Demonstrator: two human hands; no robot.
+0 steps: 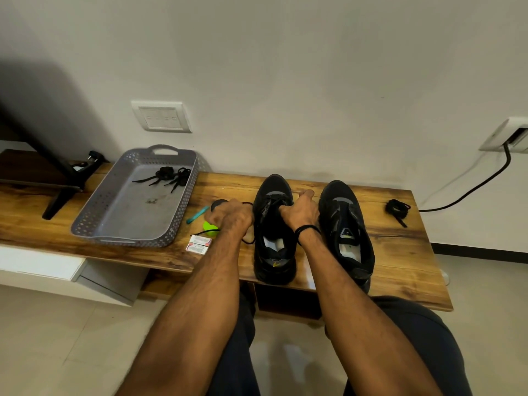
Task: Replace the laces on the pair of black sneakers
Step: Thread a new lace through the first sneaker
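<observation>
Where the wooden table (400, 267) meets the white wall, the toes of two black sneakers nearly reach the back edge. Their heels sit right at the front edge, close to the person's knees. So each shoe fills the table from back to front, with its long side running from the person to the wall. Both shoes stand on their soles, side by side, with a thin gap between them.

The left hand (231, 217) is curled in a fist beside the left sneaker (274, 252). It grips a black lace (205, 232) and holds it out to the left. The right hand (300, 210) rests on top of the same shoe, fingers curled down at the lace holes. What they pinch cannot be told.

Left of this shoe it is crowded. A green thing (210, 225), a teal tool (197, 215) and two small boxes (198, 244) lie close to the fist. Past them sits a gray tray (94, 212) with old laces (168, 175) inside.

To the right of the right sneaker (347, 224) is bare wood. A coiled lace (397, 208) lies near the table's right end, well apart from the shoe.
</observation>
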